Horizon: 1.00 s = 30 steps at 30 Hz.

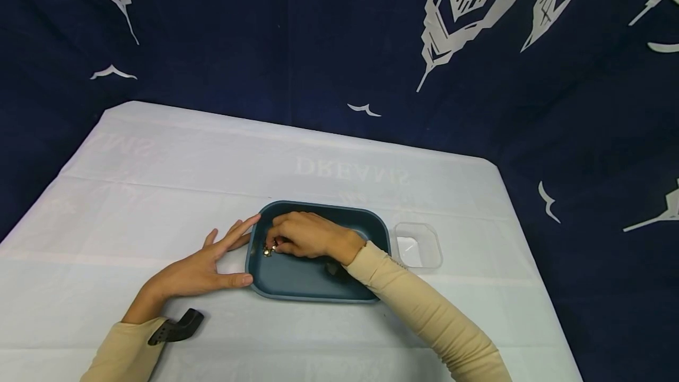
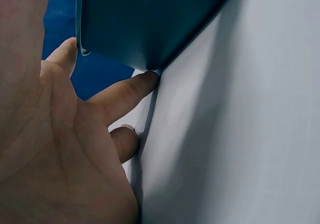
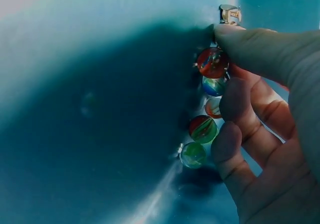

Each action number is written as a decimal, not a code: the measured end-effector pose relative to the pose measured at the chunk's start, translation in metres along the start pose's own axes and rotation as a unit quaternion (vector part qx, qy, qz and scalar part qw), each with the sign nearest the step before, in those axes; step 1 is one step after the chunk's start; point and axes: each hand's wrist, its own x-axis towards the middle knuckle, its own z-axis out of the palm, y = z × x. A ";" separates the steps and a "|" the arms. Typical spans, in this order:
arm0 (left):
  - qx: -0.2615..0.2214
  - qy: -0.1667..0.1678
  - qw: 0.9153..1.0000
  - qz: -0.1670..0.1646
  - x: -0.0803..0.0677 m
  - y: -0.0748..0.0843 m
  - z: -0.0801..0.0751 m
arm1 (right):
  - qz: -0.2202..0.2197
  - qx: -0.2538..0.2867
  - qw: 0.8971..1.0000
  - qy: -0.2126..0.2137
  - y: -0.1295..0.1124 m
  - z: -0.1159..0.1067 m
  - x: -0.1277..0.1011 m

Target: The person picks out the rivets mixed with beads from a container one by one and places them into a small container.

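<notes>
A dark teal tray (image 1: 318, 287) lies on the table. My left hand (image 1: 201, 270) has its fingers and thumb spread along the tray's left end, fingertips against the rim; nothing is in it. Inside the tray, my right hand (image 1: 307, 237) is palm down with curled fingers. Its thumb and fingertips pinch at a row of coloured glass marbles (image 3: 202, 129), in red, blue and green. A small gold metal piece (image 3: 230, 15) sits just past the thumb tip. Whether marbles and metal are strung together, I cannot tell. The index fingertip is hidden behind the thumb.
A clear plastic box (image 1: 417, 245) stands just right of the tray. White cloth (image 1: 175, 193) covers the table. Behind it hangs a dark blue cloth (image 1: 265, 46) with white printed shapes. A black curved device (image 1: 183, 324) is strapped at the left wrist.
</notes>
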 end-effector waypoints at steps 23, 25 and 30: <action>0.003 0.001 1.000 0.002 0.001 0.000 0.001 | -0.005 -0.032 0.999 0.010 0.000 0.001 -0.003; 0.003 0.001 1.000 0.003 0.001 0.001 0.001 | -0.005 -0.030 0.999 0.012 -0.001 0.001 -0.004; 0.004 0.002 1.000 0.003 0.001 0.000 0.000 | -0.003 -0.026 1.000 0.013 -0.001 -0.001 -0.006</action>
